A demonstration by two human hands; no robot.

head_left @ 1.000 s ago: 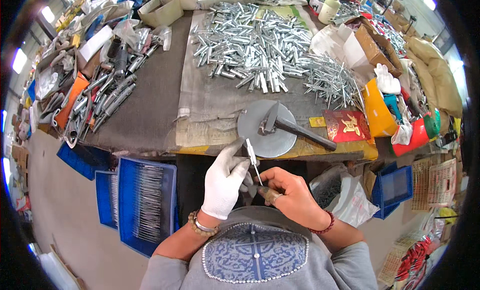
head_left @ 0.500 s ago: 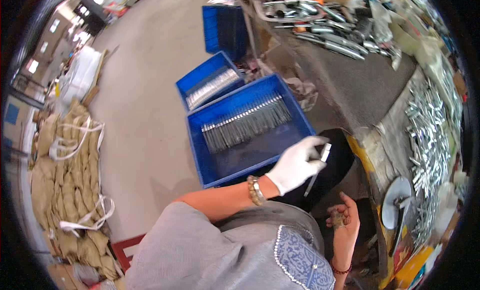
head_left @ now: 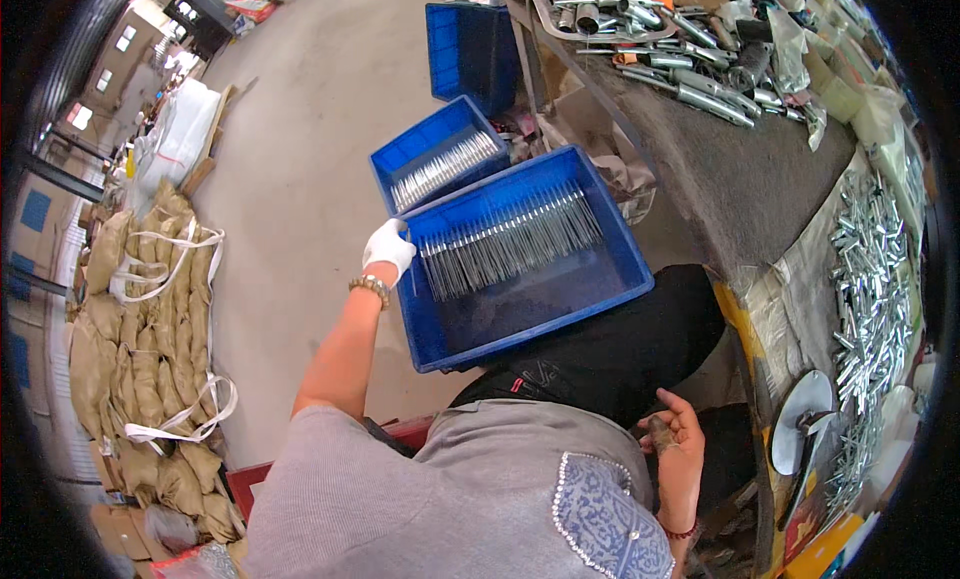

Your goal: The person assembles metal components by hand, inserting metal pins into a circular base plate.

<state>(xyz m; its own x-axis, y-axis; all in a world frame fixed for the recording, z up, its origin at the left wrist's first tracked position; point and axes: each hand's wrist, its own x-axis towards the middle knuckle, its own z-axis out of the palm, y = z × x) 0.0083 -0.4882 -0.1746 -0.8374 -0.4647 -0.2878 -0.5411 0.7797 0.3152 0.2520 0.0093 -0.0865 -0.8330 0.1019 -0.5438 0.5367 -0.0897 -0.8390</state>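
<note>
My left hand (head_left: 388, 249), in a white glove with a beaded bracelet above it, is closed at the left wall of the larger blue bin (head_left: 520, 329). A thin metal rod (head_left: 414, 276) hangs down from its fingers, just inside that wall. Beside it in the bin lies a row of similar slim metal rods (head_left: 510, 241) with shiny upper ends. My bare right hand (head_left: 677, 439) is near my lap at the right, fingers loosely apart and partly bent. Its thumb looks dark or wrapped; I see nothing held in it.
A smaller blue bin (head_left: 438, 159) of shiny parts adjoins the far side, with another blue bin (head_left: 470, 59) beyond. On the right, a workbench (head_left: 740, 179) carries metal tubes (head_left: 690, 89), a heap of small metal pieces (head_left: 870, 319) and a round disc (head_left: 800, 419). Tan sacks (head_left: 150, 349) lie left.
My left hand has swung from above my lap, left and away, to the bin's left wall, carrying the metal rod. My right hand has shifted slightly.
</note>
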